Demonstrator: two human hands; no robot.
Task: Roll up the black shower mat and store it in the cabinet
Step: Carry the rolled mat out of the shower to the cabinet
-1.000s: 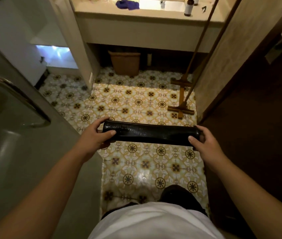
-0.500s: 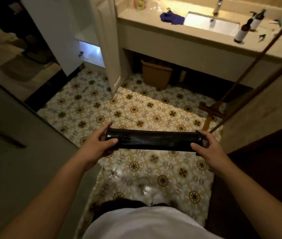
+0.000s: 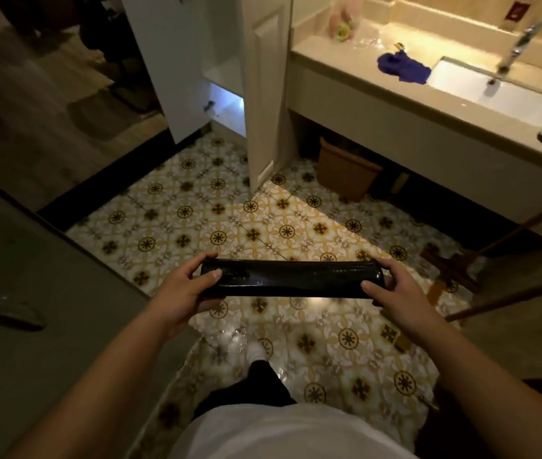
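Turning toward the open white cabinet point(image 3: 223, 77), which is now coming into fuller view ahead-left, the person is carrying the rolled black mat point(image 3: 291, 278) level above the tiled floor point(image 3: 263, 220), left hand point(image 3: 180, 293) and right hand point(image 3: 395, 289) clamped on its ends, rolling apparently done.

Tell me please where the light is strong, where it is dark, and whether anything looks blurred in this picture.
Head view: strongest light falls on the sink and counter; the left side and the doorway are dark. A bright glare spot sits on the floor tiles under the rolled mat. The faucet is smeared by motion blur; straight edges bend near the borders.
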